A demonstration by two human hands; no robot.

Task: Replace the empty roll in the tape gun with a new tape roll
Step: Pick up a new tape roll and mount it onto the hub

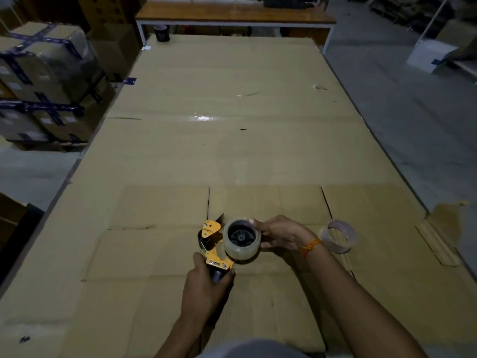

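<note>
An orange and black tape gun (213, 244) is held above the cardboard-covered table (232, 140) near its front edge. My left hand (206, 285) grips its dark handle from below. A full roll of clear tape (242, 239) sits around the gun's black hub, and my right hand (281, 236) holds that roll by its right side. The empty roll (338, 236), a thin pale ring, lies on the table just right of my right wrist.
Stacked cartons bound with blue tape (44, 81) stand left of the table. A dark tape roll (162, 33) stands at the far left corner. A wooden bench (232, 15) runs behind the table. Bare concrete floor lies to the right.
</note>
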